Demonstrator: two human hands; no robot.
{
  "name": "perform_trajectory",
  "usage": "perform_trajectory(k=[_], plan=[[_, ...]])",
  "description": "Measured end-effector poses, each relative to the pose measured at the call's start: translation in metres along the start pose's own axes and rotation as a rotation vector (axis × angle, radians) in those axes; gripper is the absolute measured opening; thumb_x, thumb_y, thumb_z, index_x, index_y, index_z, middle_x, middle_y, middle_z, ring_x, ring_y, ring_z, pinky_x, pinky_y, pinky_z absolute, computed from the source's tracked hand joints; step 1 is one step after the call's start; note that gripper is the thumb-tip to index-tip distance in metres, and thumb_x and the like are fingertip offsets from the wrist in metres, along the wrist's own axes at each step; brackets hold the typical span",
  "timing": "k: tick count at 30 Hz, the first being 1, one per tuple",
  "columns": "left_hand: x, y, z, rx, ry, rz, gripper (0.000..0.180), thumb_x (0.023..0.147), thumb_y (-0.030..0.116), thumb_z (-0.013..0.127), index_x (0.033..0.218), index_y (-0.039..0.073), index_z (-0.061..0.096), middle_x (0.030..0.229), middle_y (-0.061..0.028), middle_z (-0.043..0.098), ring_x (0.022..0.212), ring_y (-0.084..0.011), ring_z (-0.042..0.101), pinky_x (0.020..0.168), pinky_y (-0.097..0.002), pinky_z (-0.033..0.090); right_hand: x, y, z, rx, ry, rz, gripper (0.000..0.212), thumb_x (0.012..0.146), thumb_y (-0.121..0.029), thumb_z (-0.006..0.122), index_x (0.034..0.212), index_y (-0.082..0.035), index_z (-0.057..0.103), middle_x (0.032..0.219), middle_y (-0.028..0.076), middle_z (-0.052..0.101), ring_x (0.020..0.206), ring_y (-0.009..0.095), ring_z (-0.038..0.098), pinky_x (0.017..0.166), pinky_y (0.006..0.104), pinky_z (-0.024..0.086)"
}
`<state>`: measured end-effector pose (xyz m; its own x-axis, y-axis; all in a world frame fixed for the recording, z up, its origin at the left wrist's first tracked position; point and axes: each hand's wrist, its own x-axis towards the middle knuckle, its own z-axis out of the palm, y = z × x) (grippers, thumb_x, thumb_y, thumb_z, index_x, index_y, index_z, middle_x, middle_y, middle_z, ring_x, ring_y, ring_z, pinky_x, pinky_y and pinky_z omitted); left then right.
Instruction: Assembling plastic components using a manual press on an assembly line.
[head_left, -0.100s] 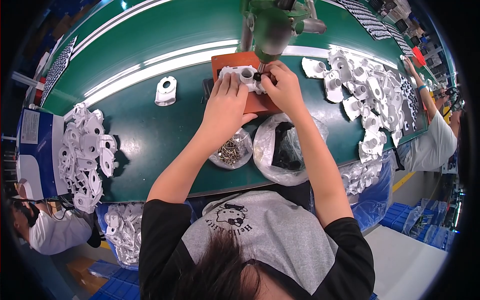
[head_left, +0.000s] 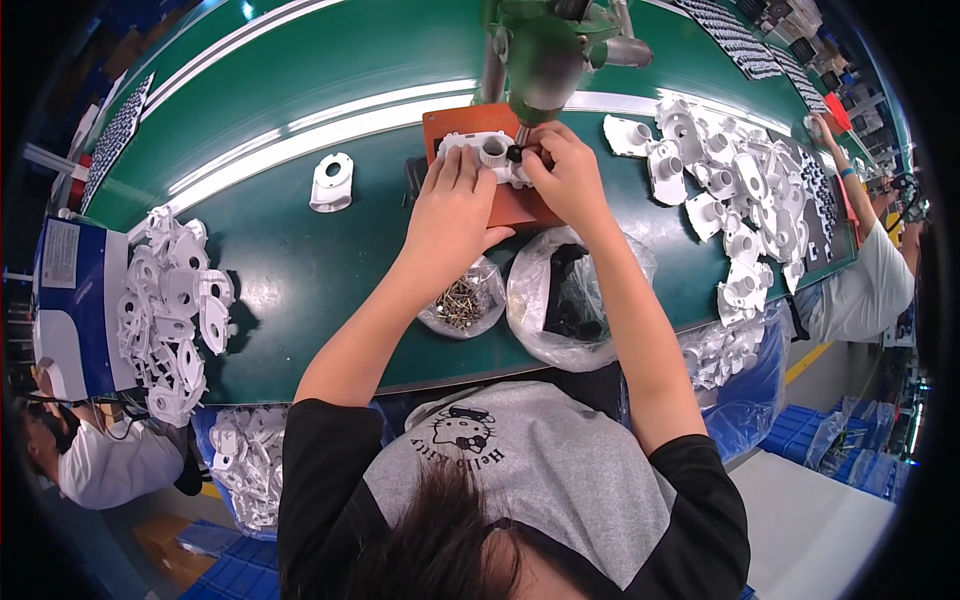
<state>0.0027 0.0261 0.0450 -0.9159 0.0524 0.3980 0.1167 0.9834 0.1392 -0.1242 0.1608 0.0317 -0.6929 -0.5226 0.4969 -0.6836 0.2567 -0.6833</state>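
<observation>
A white plastic housing lies on an orange fixture plate beneath the green head of a screwdriving machine. My left hand rests flat over the housing's left part, fingers stretched out. At the right end of the housing, my right hand pinches a small black part, right by the machine's metal bit. The fingers partly hide that black part, so its exact kind does not show.
Before the fixture stand a bag of screws and a clear bag of black parts. White housings lie heaped at right and left; a single housing sits apart. Co-workers sit at both sides; one's arm reaches over the bench.
Both my hands stay where they were on the housing. Only the co-worker's arm at the right has shifted slightly.
</observation>
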Motion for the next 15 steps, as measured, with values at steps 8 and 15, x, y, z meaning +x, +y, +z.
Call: perform_trajectory(k=[8, 15], plan=[[0.001, 0.0, 0.0, 0.006, -0.002, -0.001, 0.07, 0.062, 0.034, 0.082, 0.111, -0.005, 0.05, 0.124, -0.0283, 0.05, 0.121, -0.0382, 0.046, 0.106, -0.0449, 0.034, 0.002, -0.004, -0.003, 0.055, 0.026, 0.094, 0.02, 0.081, -0.002, 0.056, 0.099, 0.006, 0.057, 0.092, 0.014, 0.063, 0.071, 0.02, 0.061, 0.067, 0.0294, 0.049], [0.003, 0.001, -0.003, -0.039, -0.048, -0.005, 0.068, 0.066, 0.034, 0.08, 0.115, -0.003, 0.049, 0.13, -0.0266, 0.046, 0.124, -0.0381, 0.044, 0.105, -0.0461, 0.035, -0.017, -0.008, -0.019, 0.02, 0.238, -0.053, 0.015, 0.082, 0.002, 0.053, 0.096, 0.003, 0.058, 0.086, 0.01, 0.061, 0.072, 0.017, 0.058, 0.066, 0.027, 0.047]])
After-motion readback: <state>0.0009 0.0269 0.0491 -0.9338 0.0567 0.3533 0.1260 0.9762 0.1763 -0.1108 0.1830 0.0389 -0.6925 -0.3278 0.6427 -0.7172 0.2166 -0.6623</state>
